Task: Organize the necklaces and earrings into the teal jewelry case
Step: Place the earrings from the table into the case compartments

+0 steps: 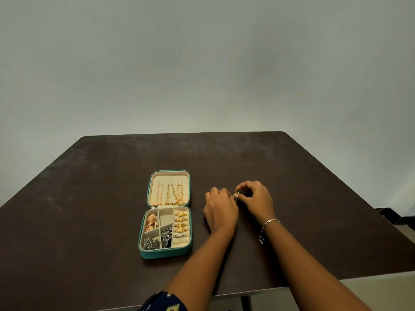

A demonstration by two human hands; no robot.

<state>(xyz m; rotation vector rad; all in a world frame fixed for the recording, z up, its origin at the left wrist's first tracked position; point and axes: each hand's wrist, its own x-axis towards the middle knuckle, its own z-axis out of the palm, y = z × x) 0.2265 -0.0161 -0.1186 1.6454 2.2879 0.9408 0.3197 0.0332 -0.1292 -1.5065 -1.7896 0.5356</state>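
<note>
pale grey wall point(202, 63) rises behind a dark brown bench point(89, 198). the teal jewelry case point(166, 255) lies open near the bench's middle, its cream-lined lid flat at the far side with three gold necklaces point(170, 194) hanging on pegs. the near half is split into compartments: rose-gold earrings point(151, 221) at the far left, dark floral earrings point(155, 243) in the near ones, gold rings point(181, 222) in the right-hand rolls. just right of the case both hands meet. the right hand point(256, 198), a chain bracelet point(269, 223) at its wrist, pinches a small dark ornament point(237, 194). the left hand point(221, 209) curls toward it, fingertips hidden, so its grip cannot be told.
</note>
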